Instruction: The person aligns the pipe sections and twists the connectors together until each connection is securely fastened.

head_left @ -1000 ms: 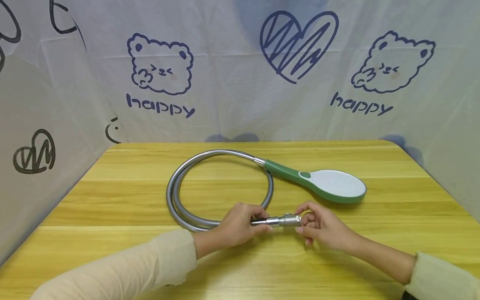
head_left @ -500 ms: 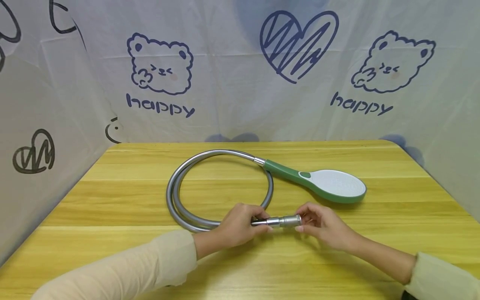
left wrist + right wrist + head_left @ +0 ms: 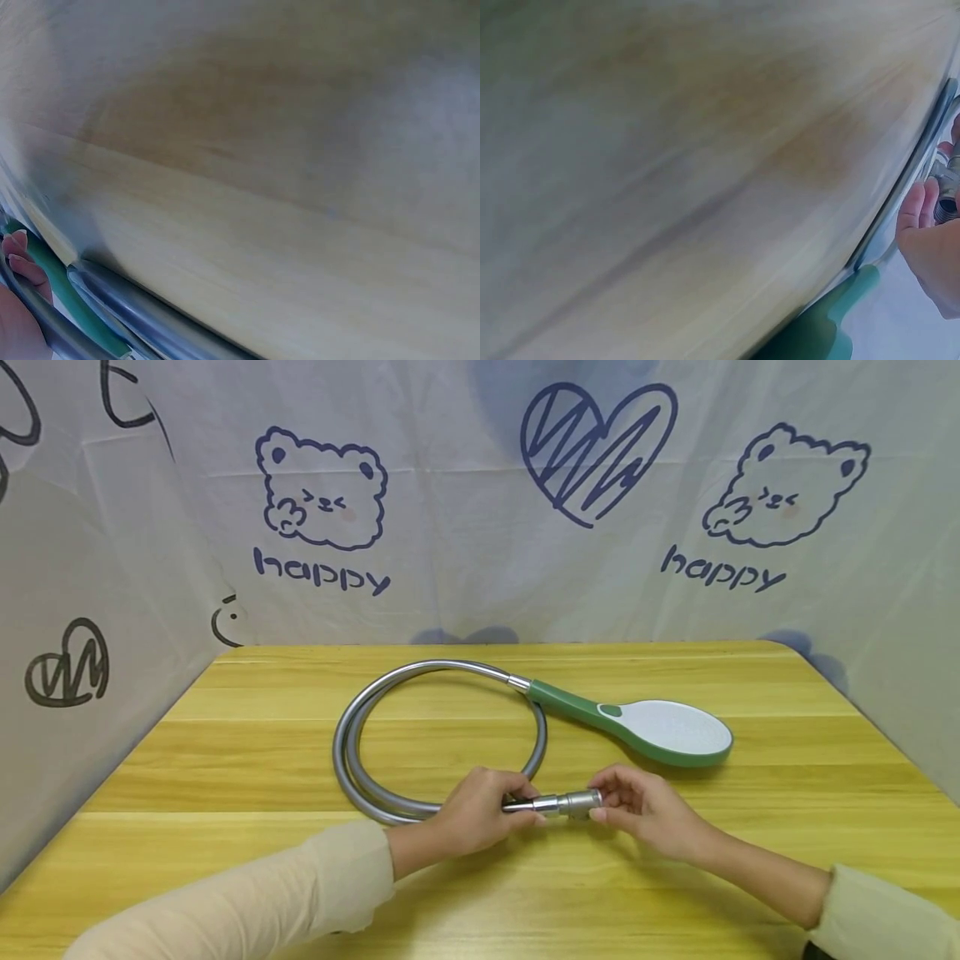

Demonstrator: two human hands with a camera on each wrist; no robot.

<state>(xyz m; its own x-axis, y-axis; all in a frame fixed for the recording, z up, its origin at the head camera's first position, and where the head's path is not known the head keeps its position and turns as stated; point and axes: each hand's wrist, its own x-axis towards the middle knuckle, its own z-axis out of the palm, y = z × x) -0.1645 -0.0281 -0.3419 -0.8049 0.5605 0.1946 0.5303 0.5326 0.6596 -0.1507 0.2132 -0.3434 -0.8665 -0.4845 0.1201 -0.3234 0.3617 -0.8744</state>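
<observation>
Near the front of the table, my left hand (image 3: 472, 814) grips the silver end of a grey shower hose (image 3: 347, 735). A metal connector (image 3: 581, 803) sits on that end, pointing right. My right hand (image 3: 654, 818) pinches the connector's free end between thumb and fingers. In the right wrist view the connector (image 3: 949, 176) shows a dark round opening with threads. The hose lies in a loop behind the left hand, and its other end joins a green and white shower head (image 3: 678, 727), spray face up. In the left wrist view only some fingertips (image 3: 26, 262) show beside the hose.
Everything rests on a yellow wood-grain table (image 3: 262, 760). A white cloth (image 3: 465, 527) with drawn bears and hearts hangs behind it and along both sides. The shower head lies just beyond the right hand.
My right fingers have closed in on the connector. The connector has turned: its small side knob, on top before, now shows underneath. The left hand, hose loop and shower head have stayed put.
</observation>
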